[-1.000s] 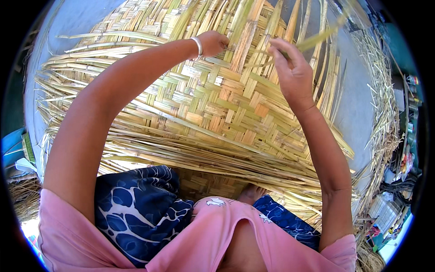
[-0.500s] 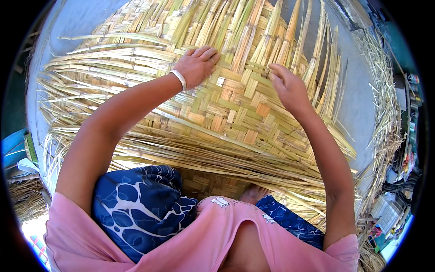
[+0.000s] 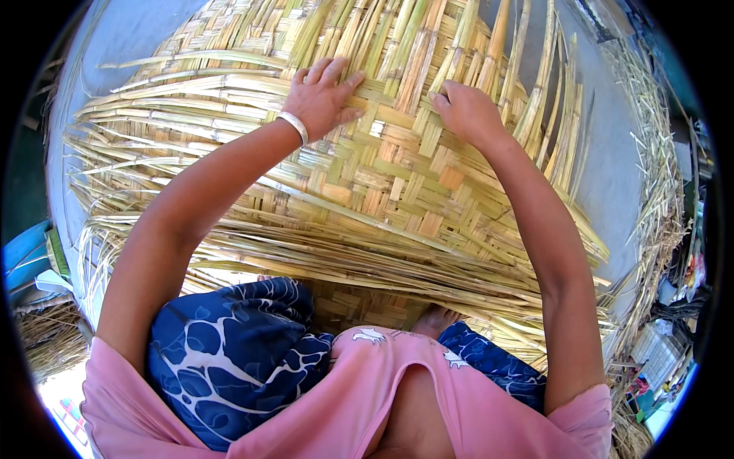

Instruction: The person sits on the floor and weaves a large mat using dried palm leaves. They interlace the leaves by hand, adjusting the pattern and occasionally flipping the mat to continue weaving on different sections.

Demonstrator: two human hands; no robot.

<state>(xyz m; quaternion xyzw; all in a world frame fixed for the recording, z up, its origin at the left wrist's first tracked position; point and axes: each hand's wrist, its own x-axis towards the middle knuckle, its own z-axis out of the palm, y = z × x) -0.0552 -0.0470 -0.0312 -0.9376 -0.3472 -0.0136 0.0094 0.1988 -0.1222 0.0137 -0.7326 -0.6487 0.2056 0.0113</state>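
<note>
A half-woven mat [image 3: 397, 180] of flat split-cane strips lies in front of me, checkered in its middle. Loose strip ends fan out at its left and far sides. My left hand [image 3: 321, 97], with a white bangle on the wrist, rests on the weave's far left part, fingers spread and holding nothing. To its right, my right hand [image 3: 470, 115] is closed, with fingers curled down at the foot of an upright cane strip [image 3: 459, 60]. Its fingertips are partly hidden, so what they grip cannot be made out.
A bundle of long strips [image 3: 367, 249] runs across the mat's near side, close to my blue-patterned cloth [image 3: 229, 356] and foot. Grey floor [image 3: 604, 161] shows at right, with cane scraps [image 3: 650, 168] beyond. Clutter lines the far right; a blue object [image 3: 27, 252] is at left.
My left hand has shifted slightly left and away from me, its fingers spreading. My right hand has moved left and farther out, its fingers curling closed.
</note>
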